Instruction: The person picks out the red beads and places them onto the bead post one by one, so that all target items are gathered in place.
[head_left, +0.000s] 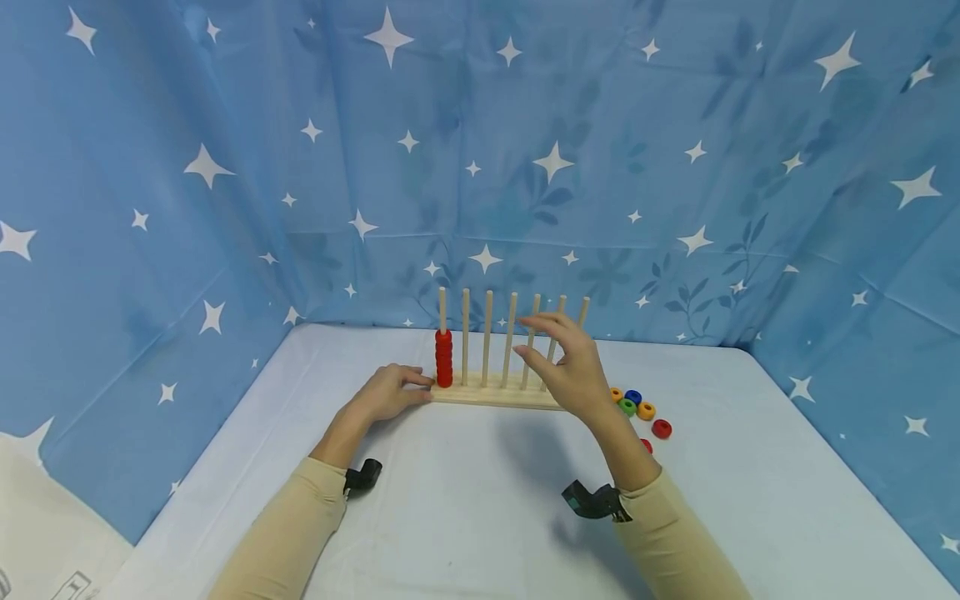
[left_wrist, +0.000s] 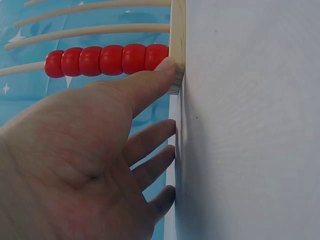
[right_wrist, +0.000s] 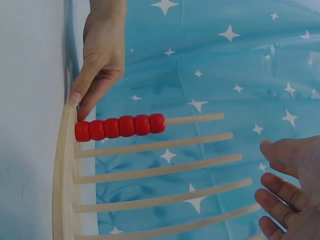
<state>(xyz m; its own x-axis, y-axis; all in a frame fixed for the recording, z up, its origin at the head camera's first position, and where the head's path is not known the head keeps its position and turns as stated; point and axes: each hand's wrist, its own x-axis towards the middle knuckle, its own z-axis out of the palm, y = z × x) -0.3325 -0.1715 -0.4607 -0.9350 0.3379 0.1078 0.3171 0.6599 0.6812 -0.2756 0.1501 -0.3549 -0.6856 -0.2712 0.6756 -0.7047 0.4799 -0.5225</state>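
Note:
A wooden bead rack (head_left: pixel 501 398) has several upright pegs on a long base. Red beads (head_left: pixel 444 360) fill the lower part of its leftmost peg; the other pegs carry none. My left hand (head_left: pixel 388 393) pinches the left end of the base, thumb (left_wrist: pixel 155 75) on the front and forefinger (right_wrist: pixel 89 102) behind. In front of the right-hand pegs my right hand (head_left: pixel 572 367) is raised, thumb and forefinger spread with nothing between them. From the right wrist view, its fingers (right_wrist: pixel 280 195) are near the peg tops.
Loose beads lie on the white table (head_left: pixel 450 517) right of the rack: a blue bead (head_left: pixel 633 396), a green bead (head_left: pixel 627 407), a yellow bead (head_left: pixel 646 411) and a red bead (head_left: pixel 662 428) among them. My right forearm partly covers another red one. A blue starred curtain (head_left: pixel 480 167) surrounds the table.

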